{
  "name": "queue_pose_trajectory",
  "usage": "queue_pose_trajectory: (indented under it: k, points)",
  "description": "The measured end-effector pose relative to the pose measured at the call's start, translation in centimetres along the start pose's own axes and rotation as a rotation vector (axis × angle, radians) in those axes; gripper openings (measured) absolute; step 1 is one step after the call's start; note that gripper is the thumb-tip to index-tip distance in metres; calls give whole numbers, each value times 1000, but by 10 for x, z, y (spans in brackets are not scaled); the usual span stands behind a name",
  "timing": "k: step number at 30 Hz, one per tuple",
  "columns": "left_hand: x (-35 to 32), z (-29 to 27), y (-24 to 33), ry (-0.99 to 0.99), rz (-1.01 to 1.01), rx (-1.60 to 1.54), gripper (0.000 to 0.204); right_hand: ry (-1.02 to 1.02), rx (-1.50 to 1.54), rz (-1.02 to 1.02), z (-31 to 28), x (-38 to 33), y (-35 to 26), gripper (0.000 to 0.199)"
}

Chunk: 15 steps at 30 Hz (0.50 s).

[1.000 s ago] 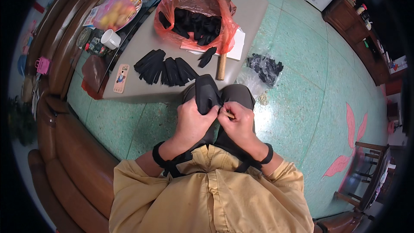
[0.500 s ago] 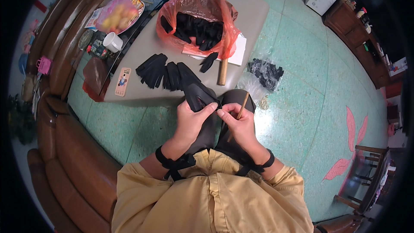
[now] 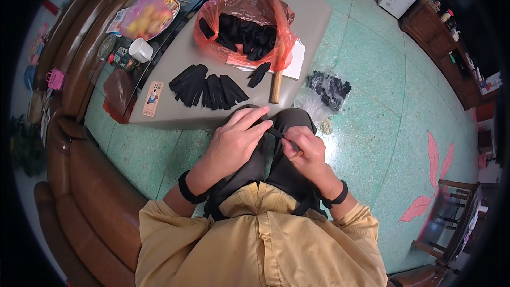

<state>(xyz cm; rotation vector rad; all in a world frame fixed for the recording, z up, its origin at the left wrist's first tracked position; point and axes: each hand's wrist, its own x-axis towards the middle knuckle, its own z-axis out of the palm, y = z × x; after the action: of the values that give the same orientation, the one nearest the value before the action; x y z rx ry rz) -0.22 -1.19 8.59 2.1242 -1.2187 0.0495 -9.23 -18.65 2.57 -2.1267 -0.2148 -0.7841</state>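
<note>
My left hand (image 3: 234, 141) lies over a black fabric piece (image 3: 272, 131) on my lap, fingers stretched forward and pressing it against my dark trousers. My right hand (image 3: 309, 151) is closed beside it, pinching the narrow end of the piece, with a thin tan stick (image 3: 296, 154) poking out of its fingers. Both hands are just in front of the near edge of the grey table (image 3: 319, 16). A row of similar black glove-like pieces (image 3: 207, 89) lies on the table right ahead of my hands.
An orange plastic bag (image 3: 212, 37) of black pieces stands mid-table, with a wooden handle (image 3: 275, 86), a loose black piece (image 3: 258, 74), white paper (image 3: 295, 61), a phone (image 3: 152, 98) and a white cup (image 3: 141, 49). A clear bag (image 3: 329, 87) lies on the green floor. A brown sofa (image 3: 69, 180) runs along the left.
Both hands have come down from the table edge onto my lap with the black piece. My left fingers have spread flat over it.
</note>
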Motion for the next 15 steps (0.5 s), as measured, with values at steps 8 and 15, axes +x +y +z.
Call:
queue_pose_trajectory:
  k: [8,15]
  points:
    - [-6,12,-5,-11,-83,-298,13,6,250,176,-5,0,-6,19]
    - [-1,7,4,78,-43,-220,15,-23,275,223,-8,0,-11,16]
